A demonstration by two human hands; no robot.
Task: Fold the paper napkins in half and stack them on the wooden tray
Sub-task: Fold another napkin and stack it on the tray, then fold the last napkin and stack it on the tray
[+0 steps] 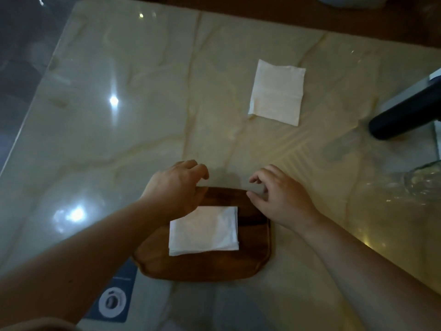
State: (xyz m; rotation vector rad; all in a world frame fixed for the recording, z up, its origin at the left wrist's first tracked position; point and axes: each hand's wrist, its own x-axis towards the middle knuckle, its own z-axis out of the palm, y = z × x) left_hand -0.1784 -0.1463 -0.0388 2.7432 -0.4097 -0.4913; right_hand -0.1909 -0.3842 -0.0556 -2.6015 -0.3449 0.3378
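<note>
Head view looks down on a glossy cream marble-patterned table (119, 139) where a dark brown wooden tray with rounded corners (253, 266) sits near the person. A stack of folded white paper napkins (202, 231) lies on the tray, toward its left side. The left hand (175, 187) hovers over the tray's far left corner, its grip loosely curled and empty, fingers bent down past the far rim; whether it touches the wood cannot be told. The right hand (281, 194) is at the tray's far right corner, grip open with fingers spread and curved, holding nothing. An unfolded white square paper napkin (276, 91) lies flat farther off to the right, well apart from both hands.
</note>
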